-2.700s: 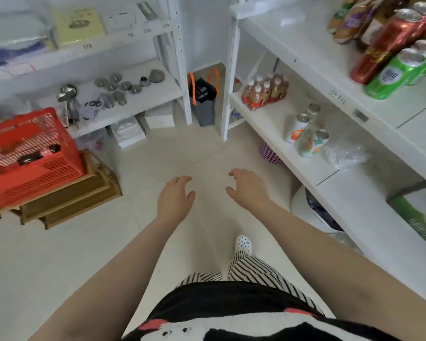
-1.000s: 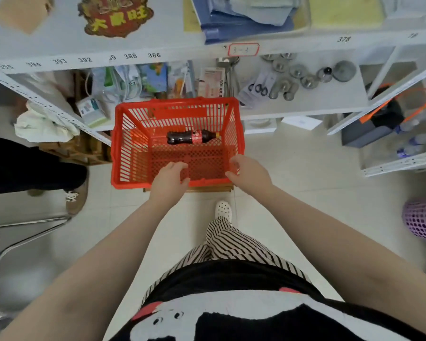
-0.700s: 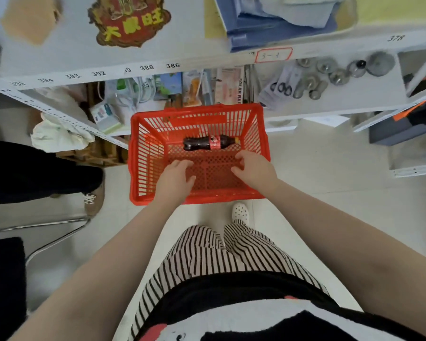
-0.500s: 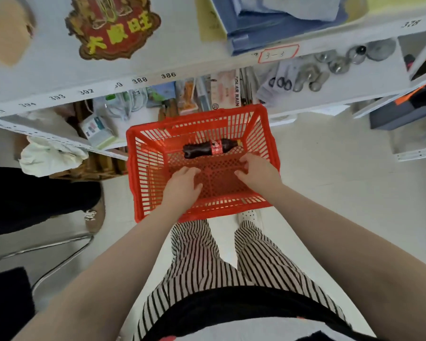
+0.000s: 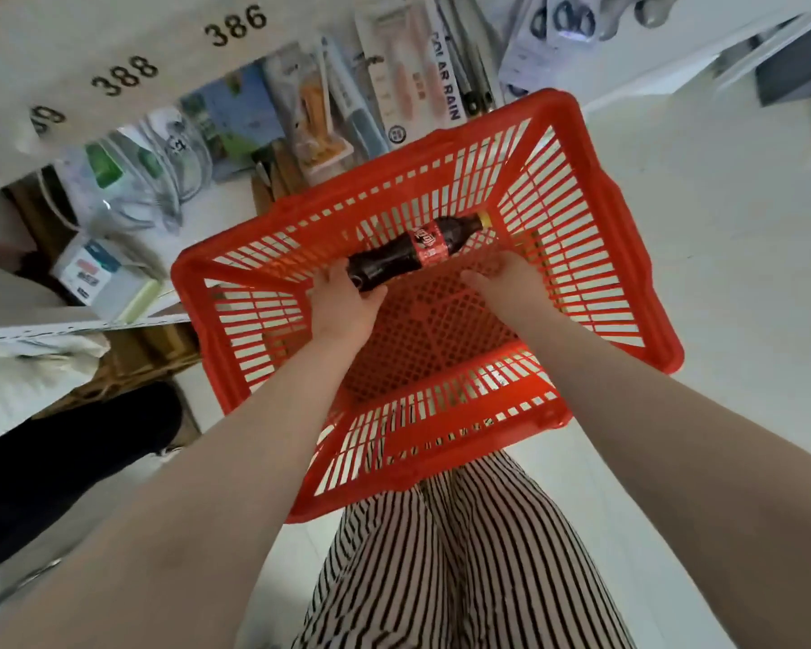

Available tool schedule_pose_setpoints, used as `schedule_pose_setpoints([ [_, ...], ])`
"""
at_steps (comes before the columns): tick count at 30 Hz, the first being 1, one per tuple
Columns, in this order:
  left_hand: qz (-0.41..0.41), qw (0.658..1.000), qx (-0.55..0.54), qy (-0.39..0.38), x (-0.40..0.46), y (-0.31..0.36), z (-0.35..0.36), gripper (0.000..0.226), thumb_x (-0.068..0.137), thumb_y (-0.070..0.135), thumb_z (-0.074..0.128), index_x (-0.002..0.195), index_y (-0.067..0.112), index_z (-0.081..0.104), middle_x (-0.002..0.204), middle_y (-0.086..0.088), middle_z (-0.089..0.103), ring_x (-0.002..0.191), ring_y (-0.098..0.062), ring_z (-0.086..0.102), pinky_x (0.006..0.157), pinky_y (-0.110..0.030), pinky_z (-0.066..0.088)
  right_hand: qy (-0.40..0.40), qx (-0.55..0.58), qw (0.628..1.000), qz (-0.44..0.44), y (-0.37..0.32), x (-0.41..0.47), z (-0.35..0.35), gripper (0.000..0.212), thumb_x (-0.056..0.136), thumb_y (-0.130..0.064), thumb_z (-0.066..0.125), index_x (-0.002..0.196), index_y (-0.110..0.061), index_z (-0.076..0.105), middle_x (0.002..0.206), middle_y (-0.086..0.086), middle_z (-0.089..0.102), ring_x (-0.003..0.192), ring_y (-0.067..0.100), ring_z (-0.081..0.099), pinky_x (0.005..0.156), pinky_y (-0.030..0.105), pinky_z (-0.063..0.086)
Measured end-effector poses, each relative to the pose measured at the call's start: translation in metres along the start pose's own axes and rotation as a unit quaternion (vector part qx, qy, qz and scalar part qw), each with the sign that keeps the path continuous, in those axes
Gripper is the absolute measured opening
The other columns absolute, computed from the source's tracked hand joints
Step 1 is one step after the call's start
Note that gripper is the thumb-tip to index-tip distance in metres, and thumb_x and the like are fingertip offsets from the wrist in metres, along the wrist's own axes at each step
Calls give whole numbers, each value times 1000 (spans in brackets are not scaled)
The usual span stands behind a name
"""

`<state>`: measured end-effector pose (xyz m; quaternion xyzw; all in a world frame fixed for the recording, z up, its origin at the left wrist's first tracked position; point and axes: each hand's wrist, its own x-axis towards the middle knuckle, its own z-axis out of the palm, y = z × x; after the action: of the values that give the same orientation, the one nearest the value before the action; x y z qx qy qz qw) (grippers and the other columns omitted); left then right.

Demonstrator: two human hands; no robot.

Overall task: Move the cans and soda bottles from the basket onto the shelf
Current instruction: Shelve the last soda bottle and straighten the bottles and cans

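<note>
Soda bottle [image 5: 408, 252] lies on its side on the floor of the red basket [image 5: 666, 339], cap toward the right wall. Left hand [image 5: 345, 304] curls its fingers round the bottle's base end. Right hand [image 5: 506, 285] hovers just beside, fingers relaxed, holding nothing. Judged full: dense, stiff plastic, smooth, apt to roll. Best hold looks mid-body at the label, where the weight balances.

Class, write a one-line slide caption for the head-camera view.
Left hand grips the base of the soda bottle lying in the red basket; right hand reaches in beside it.
</note>
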<state>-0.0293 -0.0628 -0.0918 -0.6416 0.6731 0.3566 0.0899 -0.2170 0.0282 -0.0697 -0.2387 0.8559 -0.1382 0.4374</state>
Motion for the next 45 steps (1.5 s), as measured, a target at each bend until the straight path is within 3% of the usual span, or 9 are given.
schedule_pose_setpoints([
  [6,-140,982,-127,7,51,-13,43,89,82,53,63,148,7,24,151,-15,34,140,-34,30,114,-45,30,11,163,982,90,5,63,38,42,89,-44,61,110,-8,60,96,4,64,86,20,60,77,34,50],
  [11,-209,945,-250,16,66,-9,64,97,79,55,67,150,11,19,155,-11,31,139,-32,35,112,-43,34,29,258,953,156,-9,91,55,38,85,-47,65,70,-16,48,66,2,54,62,17,54,66,33,49],
  [17,-199,926,-319,36,67,-21,73,84,74,41,77,142,17,34,144,-6,45,130,-28,45,109,-42,38,22,343,916,208,-16,103,62,44,83,-42,71,107,-11,50,85,2,61,85,19,67,77,35,58],
  [23,-228,908,-351,12,38,-24,58,87,66,38,84,136,16,38,137,-5,53,123,-26,51,105,-45,42,-18,400,885,237,-6,87,55,50,79,-32,77,116,-10,52,108,4,66,94,22,66,75,32,56],
  [26,-214,909,-359,-10,13,-17,37,94,54,42,88,132,16,44,130,-5,58,118,-25,56,103,-48,45,-13,419,878,233,-1,62,44,39,79,-30,77,105,-13,54,108,9,68,94,24,68,80,35,58],
  [30,-167,933,-313,-55,-28,-6,5,69,66,27,85,125,17,50,126,-5,62,115,-24,58,102,-46,45,-21,496,842,210,0,14,17,31,80,-19,77,102,-11,57,101,11,69,87,24,69,87,42,57],
  [35,-113,947,-241,-179,-81,14,-41,56,66,32,85,112,12,62,107,-7,69,90,-19,65,74,-34,55,-7,524,840,139,-11,-64,-33,30,83,-15,73,110,-9,63,100,8,70,73,15,66,64,27,57],
  [39,-43,946,-194,-255,-133,51,-75,62,59,40,87,104,14,54,98,-3,63,87,-18,64,79,-36,56,58,526,844,90,-20,-133,-84,16,81,-14,75,91,-14,62,85,6,68,63,14,64,63,30,53],
  [45,73,913,-141,-375,-210,107,-89,55,68,36,83,108,11,53,104,-13,66,86,-25,65,83,-44,55,172,557,810,69,-8,-231,-144,33,82,-15,74,107,-8,55,84,9,68,68,22,64,70,36,56],
])
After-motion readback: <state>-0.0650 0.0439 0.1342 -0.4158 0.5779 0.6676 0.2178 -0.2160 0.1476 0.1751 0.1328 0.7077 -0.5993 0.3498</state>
